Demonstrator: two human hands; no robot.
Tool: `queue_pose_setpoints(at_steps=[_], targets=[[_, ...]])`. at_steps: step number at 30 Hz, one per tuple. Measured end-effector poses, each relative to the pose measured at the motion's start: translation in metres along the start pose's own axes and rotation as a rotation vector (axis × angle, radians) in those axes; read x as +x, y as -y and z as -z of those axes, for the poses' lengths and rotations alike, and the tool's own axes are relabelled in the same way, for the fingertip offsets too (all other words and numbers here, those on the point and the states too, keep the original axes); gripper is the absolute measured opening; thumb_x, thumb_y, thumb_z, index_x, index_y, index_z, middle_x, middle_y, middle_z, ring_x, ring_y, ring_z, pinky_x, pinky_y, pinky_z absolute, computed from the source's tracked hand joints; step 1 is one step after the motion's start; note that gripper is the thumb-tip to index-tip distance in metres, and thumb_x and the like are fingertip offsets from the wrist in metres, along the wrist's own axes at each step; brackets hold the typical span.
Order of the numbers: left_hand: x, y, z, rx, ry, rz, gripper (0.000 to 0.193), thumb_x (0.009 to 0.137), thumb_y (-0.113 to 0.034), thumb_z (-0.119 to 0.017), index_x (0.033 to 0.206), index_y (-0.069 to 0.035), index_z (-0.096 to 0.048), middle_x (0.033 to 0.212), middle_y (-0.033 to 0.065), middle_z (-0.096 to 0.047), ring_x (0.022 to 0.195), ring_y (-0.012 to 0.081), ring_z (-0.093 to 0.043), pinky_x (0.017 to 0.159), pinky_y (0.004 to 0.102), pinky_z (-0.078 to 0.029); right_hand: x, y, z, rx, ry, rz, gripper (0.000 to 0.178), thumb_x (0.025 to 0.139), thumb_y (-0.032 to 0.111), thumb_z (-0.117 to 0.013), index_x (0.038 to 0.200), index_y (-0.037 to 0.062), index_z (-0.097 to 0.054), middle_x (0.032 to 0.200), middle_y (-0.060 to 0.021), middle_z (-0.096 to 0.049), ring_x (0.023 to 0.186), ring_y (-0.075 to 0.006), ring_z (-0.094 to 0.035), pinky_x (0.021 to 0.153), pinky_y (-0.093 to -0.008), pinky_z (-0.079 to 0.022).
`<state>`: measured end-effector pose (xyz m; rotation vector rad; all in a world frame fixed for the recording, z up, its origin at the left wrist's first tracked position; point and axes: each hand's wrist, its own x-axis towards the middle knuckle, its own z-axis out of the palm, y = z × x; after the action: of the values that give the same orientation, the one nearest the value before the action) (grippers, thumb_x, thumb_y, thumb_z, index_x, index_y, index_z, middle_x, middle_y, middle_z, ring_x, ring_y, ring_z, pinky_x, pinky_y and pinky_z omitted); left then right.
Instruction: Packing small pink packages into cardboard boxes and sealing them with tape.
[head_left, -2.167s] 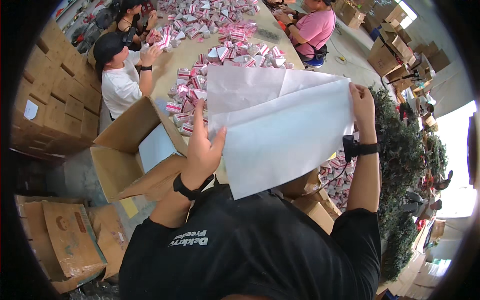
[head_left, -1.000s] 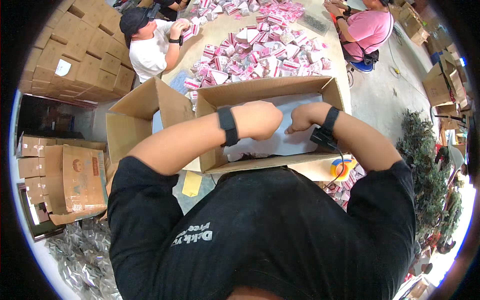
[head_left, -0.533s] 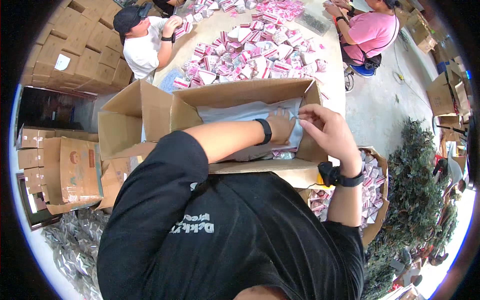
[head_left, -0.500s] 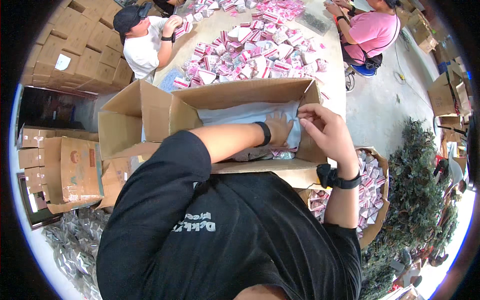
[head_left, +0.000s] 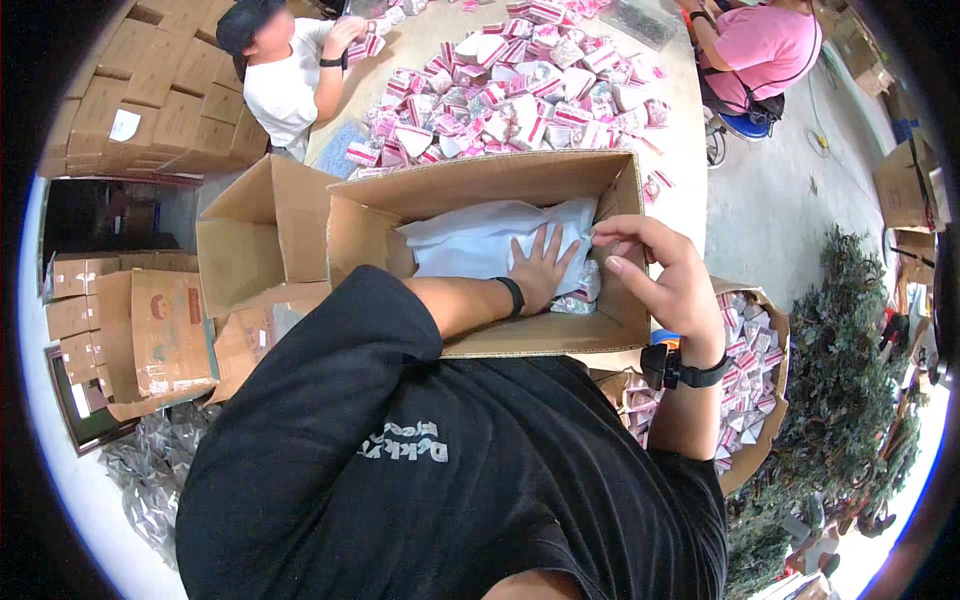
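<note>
**Left hand [head_left: 540, 270] spread on white paper [head_left: 455, 237] in a carton [head_left: 480, 185]**

The open carton sits at the near edge of the bench [head_left: 685, 205], the paper inside it, a clear packet [head_left: 575, 302] showing just beside. The left grip lies flat, fingers apart; the right hand [head_left: 665, 275] curls over the carton's right wall, and whether it pinches anything I cannot tell. Beyond heap pink-and-white labelled packets [head_left: 520, 110]. White lettering [head_left: 418, 440] marks the black shirt [head_left: 300, 450].

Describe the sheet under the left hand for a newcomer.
Below the heap of striped packets, find the open cardboard box nearest the black shirt. Inside, under the spread left hand, lies the sheet: plain, pale, wrinkled, unlike the brown walls.
</note>
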<state>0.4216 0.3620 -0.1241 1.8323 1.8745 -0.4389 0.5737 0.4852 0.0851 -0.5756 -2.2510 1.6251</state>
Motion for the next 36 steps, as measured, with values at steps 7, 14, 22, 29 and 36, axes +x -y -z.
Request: queue_pose_setpoints(at_steps=[7, 14, 22, 29, 36], targets=[[-0.013, 0.007, 0.024, -0.196, 0.041, -0.057, 0.1, 0.087, -0.038, -0.066, 0.158, -0.015, 0.0, 0.16, 0.0281, 0.0, 0.148, 0.0454, -0.008, 0.101, 0.0755, -0.025, -0.005, -0.008, -0.008, 0.004, -0.083, 0.028, 0.031, 0.085, 0.003, -0.067, 0.116, 0.0009, -0.063, 0.102, -0.0083, -0.07, 0.089, -0.015, -0.063, 0.083, -0.0294, -0.05], [-0.056, 0.023, 0.034, 0.174, -0.07, 0.026, 0.084, 0.083, -0.039, -0.069, 0.149, -0.009, -0.027, 0.138, 0.0278, -0.043, 0.109, 0.0461, -0.059, 0.074, 0.0568, -0.053, 0.001, -0.012, -0.008, 0.007, -0.106, 0.04, 0.028, 0.086, 0.003, -0.066, 0.114, 0.0005, -0.064, 0.102, -0.0079, -0.069, 0.089, -0.0133, -0.061, 0.083, -0.0284, -0.049], [-0.055, 0.03, 0.024, -0.114, 0.011, -0.086, 0.024, 0.092, -0.018, -0.051, 0.107, 0.0, -0.055, 0.087, 0.023, -0.068, 0.086, 0.0347, -0.07, 0.064, 0.0474, -0.055, 0.0, -0.014, -0.012, 0.031, -0.13, 0.059, 0.025, 0.088, 0.002, -0.064, 0.113, -0.0004, -0.064, 0.101, -0.0076, -0.069, 0.088, -0.0127, -0.06, 0.084, -0.0279, -0.048], [-0.059, 0.025, 0.08, -0.137, 0.386, -0.391, 0.03, 0.085, -0.016, -0.059, 0.105, 0.006, -0.062, 0.097, 0.0252, -0.069, 0.089, 0.0408, -0.067, 0.075, 0.048, -0.052, -0.001, -0.022, -0.013, 0.072, -0.151, 0.046, 0.024, 0.089, 0.003, -0.062, 0.113, -0.0005, -0.064, 0.101, -0.0084, -0.069, 0.094, -0.0135, -0.062, 0.087, -0.028, -0.047], [-0.033, 0.046, 0.119, -0.173, 0.326, -0.381, 0.051, 0.081, -0.016, -0.061, 0.131, -0.007, -0.058, 0.118, 0.0218, -0.065, 0.104, 0.0372, -0.063, 0.091, 0.0423, -0.049, -0.002, -0.027, -0.015, 0.126, -0.175, 0.079, 0.022, 0.091, 0.003, -0.06, 0.112, -0.0007, -0.064, 0.101, -0.008, -0.069, 0.095, -0.0135, -0.063, 0.088, -0.0281, -0.047]])
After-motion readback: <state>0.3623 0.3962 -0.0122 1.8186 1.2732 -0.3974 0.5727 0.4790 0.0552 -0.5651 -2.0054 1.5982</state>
